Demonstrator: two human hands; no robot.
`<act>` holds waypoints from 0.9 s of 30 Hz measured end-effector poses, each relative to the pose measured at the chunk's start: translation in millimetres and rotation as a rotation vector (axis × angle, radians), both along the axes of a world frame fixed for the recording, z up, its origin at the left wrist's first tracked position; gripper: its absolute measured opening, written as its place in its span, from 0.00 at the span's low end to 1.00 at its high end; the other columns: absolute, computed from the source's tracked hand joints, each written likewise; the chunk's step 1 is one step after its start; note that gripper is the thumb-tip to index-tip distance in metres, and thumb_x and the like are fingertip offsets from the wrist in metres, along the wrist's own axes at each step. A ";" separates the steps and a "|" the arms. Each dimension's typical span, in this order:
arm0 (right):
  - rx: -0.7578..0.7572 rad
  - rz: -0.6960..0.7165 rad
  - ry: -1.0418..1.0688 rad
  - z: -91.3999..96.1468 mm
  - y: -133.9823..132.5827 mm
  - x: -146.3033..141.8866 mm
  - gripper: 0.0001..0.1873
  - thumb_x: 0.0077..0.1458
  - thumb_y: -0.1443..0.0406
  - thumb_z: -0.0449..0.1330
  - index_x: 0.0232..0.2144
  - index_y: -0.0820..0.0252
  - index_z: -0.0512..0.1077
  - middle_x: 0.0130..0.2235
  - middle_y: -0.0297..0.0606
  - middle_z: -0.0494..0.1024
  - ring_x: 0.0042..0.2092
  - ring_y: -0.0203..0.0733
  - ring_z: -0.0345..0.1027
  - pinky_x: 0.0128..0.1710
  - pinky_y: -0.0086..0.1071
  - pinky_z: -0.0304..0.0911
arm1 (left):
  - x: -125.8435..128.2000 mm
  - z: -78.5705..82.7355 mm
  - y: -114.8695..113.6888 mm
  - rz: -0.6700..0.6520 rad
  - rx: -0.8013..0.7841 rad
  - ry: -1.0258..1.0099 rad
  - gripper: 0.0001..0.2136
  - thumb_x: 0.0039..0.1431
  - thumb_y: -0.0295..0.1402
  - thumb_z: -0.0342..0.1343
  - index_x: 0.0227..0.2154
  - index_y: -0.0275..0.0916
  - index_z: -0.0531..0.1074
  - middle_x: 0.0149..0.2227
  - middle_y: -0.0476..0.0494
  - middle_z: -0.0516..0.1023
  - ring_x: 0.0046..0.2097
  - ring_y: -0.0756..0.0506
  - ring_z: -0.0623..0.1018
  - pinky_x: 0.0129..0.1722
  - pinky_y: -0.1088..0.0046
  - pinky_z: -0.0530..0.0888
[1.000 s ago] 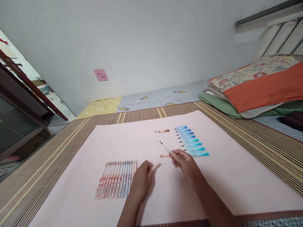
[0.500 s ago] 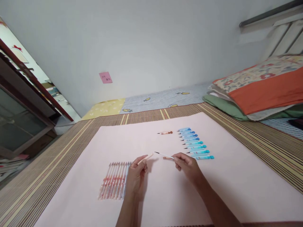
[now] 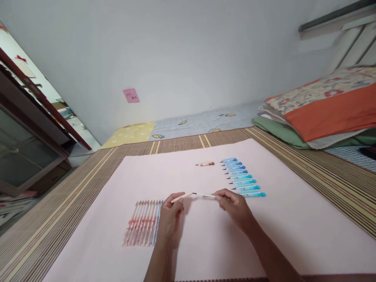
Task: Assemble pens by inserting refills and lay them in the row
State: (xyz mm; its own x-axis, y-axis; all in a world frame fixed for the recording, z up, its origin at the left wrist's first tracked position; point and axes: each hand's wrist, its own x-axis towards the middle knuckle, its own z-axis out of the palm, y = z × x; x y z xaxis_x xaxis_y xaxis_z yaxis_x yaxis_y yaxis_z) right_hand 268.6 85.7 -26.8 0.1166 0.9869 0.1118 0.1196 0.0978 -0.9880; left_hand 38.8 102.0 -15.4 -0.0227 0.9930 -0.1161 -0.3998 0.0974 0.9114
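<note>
1. Head view, the hands: the left hand (image 3: 172, 214) is closed around the lower end of a pale barrel (image 3: 182, 197), pinched between thumb and fingers. The barrel slants up and to the right, clear of the sheet.
2. Head view, the other hand: the right hand (image 3: 234, 204) pinches the rear end of a thin refill (image 3: 205, 195) in its fingertips, with the other fingers curled in. The refill lies almost level and its dark tip points left.
3. Head view, where they meet: the refill's tip is at the open end of the barrel, between the two hands and above the middle of the pink sheet (image 3: 205, 243). I cannot tell whether the tip is already inside.
4. Head view, left of the hands: a row of clear barrels (image 3: 143, 223) lies side by side on the sheet, just beside the left hand.
5. Head view, right of the hands: a row of blue pen pieces (image 3: 242, 178) lies in a slanted column, the nearest one close to the right hand's knuckles.
6. Head view, further back: a single brown piece (image 3: 205, 164) lies alone, left of the blue row's far end.
7. Head view, surroundings: the sheet lies on a striped mat (image 3: 73, 184). Folded bedding (image 3: 323, 105) is piled at the right and a pink note (image 3: 131, 95) is stuck on the wall.
</note>
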 end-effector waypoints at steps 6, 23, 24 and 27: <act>0.068 -0.002 -0.065 5.8 -2.7 0.1 0.11 0.55 0.57 0.62 0.31 0.56 0.79 0.30 0.36 0.76 0.31 0.40 0.64 0.30 0.32 0.59 | 2.0 1.4 0.0 0.007 0.034 -0.029 0.15 0.45 0.37 0.72 0.35 0.34 0.80 0.22 0.51 0.71 0.25 0.55 0.67 0.27 0.80 0.64; -0.042 0.076 0.215 8.7 -9.4 -22.4 0.16 0.54 0.52 0.65 0.31 0.59 0.77 0.27 0.39 0.81 0.26 0.39 0.70 0.29 0.32 0.63 | 22.4 -0.8 -10.4 -0.239 -0.083 -0.075 0.18 0.42 0.36 0.74 0.35 0.33 0.79 0.28 0.42 0.81 0.26 0.53 0.74 0.28 0.79 0.69; -0.050 0.074 0.251 8.5 -8.6 -21.7 0.16 0.52 0.51 0.66 0.29 0.59 0.77 0.27 0.39 0.81 0.26 0.38 0.69 0.28 0.32 0.62 | 23.2 -0.6 -10.9 -0.237 -0.087 -0.082 0.18 0.42 0.36 0.75 0.35 0.33 0.79 0.28 0.42 0.81 0.26 0.53 0.74 0.29 0.79 0.69; -0.078 0.082 0.379 7.6 -6.7 -20.2 0.18 0.50 0.50 0.69 0.29 0.60 0.78 0.26 0.37 0.78 0.26 0.36 0.66 0.28 0.31 0.60 | 28.3 1.1 -13.9 -0.257 -0.095 -0.103 0.18 0.40 0.37 0.75 0.32 0.34 0.79 0.27 0.43 0.81 0.24 0.54 0.73 0.28 0.78 0.68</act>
State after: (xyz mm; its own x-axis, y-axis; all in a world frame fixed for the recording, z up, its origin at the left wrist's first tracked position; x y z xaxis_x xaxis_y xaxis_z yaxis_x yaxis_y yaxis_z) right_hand 248.4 79.0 -19.3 0.0554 0.9985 0.0003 -0.2600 0.0147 -0.9655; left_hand 67.2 88.1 -14.3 0.2452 0.9491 -0.1977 -0.4413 0.2908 0.8489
